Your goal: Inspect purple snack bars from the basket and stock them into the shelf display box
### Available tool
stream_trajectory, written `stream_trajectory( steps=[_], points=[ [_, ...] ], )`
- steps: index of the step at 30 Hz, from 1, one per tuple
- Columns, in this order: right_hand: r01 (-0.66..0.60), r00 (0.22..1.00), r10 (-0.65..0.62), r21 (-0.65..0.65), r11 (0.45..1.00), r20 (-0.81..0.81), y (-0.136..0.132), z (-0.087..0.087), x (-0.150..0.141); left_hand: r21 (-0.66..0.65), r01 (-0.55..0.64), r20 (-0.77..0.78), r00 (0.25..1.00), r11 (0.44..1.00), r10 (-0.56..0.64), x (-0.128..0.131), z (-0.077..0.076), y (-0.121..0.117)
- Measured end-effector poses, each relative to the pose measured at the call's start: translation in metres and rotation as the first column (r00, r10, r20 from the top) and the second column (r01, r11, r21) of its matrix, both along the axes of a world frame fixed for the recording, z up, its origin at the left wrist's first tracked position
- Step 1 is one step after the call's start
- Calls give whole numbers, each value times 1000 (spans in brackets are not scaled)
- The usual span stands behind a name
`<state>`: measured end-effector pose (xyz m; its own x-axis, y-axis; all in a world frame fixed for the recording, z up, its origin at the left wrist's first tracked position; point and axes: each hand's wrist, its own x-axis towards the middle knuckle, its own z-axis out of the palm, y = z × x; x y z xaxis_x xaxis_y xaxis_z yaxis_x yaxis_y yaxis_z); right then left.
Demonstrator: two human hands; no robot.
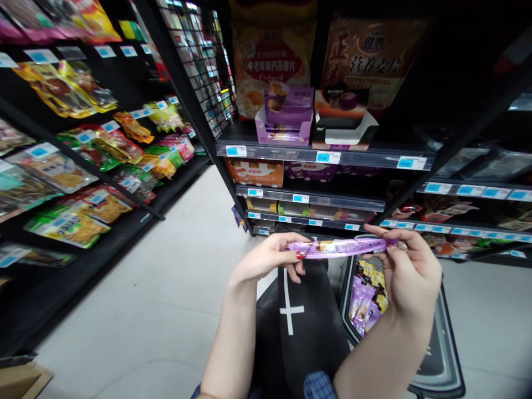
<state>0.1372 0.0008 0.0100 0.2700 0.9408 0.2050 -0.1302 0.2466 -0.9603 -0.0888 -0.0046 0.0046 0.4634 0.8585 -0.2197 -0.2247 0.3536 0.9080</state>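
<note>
A slim purple sachet (343, 246) is stretched level between both hands, above my dark-clad legs. My left hand (274, 257) pinches its left end between thumb and fingers. At the other end, my right hand (409, 266) grips the tip, with the index finger extended along the top. Below the right hand, partly covered by that forearm, a grey basket (444, 332) holds several purple and yellow sachets (366, 305). Ahead on the shelf, a purple display box (286, 116) contains a few similar sachets. Beside it stands a black and orange display box (343, 119) with a white inside.
Black shelving with a front rail (282, 151) rises directly ahead, large cereal bags (272, 61) at its back. Racks of packaged snacks (70, 224) line the left. A wire mesh panel (203, 66) separates the sections. A cardboard box edge (25, 379) shows at lower left on the pale floor (166, 288).
</note>
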Motion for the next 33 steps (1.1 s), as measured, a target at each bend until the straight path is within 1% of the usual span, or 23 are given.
stream_trajectory(
  steps=[3,6,7,9,10,11,13,14,15,16,17,18,21,22,23,24,25,27,28,29,30,32,33],
  points=[
    [-3,1000,3,-15,1000,-11,0,0,-1,-2,39,-34,999,999,-39,-2,-1,-1],
    [7,1000,-8,-25,1000,-7,1,0,-3,-22,22,-26,999,1000,-23,-1,2,-2],
    [16,1000,-16,-24,1000,-9,1,0,-2,-20,-13,-18,1000,1000,13,0,3,-2],
    [32,999,-32,-20,999,-15,0,0,0,9,-159,8,987,987,159,5,4,1],
    [32,999,-33,-19,999,-10,-1,-1,3,35,-262,25,965,964,261,8,3,3],
    [7,1000,-6,-26,1000,17,-2,-2,6,65,-372,47,928,926,369,11,3,5],
    [-135,975,146,-77,988,165,-3,-3,11,139,-547,72,837,826,542,16,0,8],
    [-226,928,254,-130,966,274,-3,-4,13,186,-598,69,799,779,597,18,-1,9],
    [-299,856,353,-194,934,379,-2,-4,12,245,-621,51,775,744,630,21,-2,9],
    [-344,781,425,-253,904,458,-1,-4,10,315,-616,23,766,722,643,23,-2,7],
    [-366,730,467,-292,884,499,0,-4,5,389,-580,-15,773,716,634,26,-2,5],
    [-376,716,482,-302,876,505,1,-4,-1,457,-518,-61,793,723,606,29,-1,3],
    [-416,804,468,-216,883,367,6,-3,-23,600,-332,-166,838,728,519,39,0,-5],
    [-416,834,450,-172,893,320,7,-3,-29,635,-307,-171,839,709,517,43,0,-6],
    [-404,859,424,-128,906,289,8,-3,-34,676,-310,-157,826,668,542,47,0,-7],
    [-379,880,388,-88,921,274,8,-2,-39,724,-338,-123,795,602,594,50,-1,-8],
    [-350,896,351,-53,935,272,8,-2,-42,772,-373,-81,745,514,662,54,-2,-8],
    [-292,922,279,9,956,269,7,-1,-47,854,-397,-37,599,337,800,59,-3,-7],
    [-267,933,250,33,963,257,6,-1,-50,887,-369,-51,517,276,854,60,-3,-8],
    [-253,943,235,50,966,238,6,0,-53,916,-319,-84,443,245,893,62,-3,-8],
    [-251,948,233,61,966,216,5,0,-56,935,-260,-129,383,241,915,63,-2,-9],
    [-267,949,251,64,961,189,4,0,-62,950,-177,-195,308,257,931,63,-1,-11],
    [-277,946,262,59,959,192,4,0,-65,950,-170,-204,291,261,935,63,-1,-12]
  ],
)
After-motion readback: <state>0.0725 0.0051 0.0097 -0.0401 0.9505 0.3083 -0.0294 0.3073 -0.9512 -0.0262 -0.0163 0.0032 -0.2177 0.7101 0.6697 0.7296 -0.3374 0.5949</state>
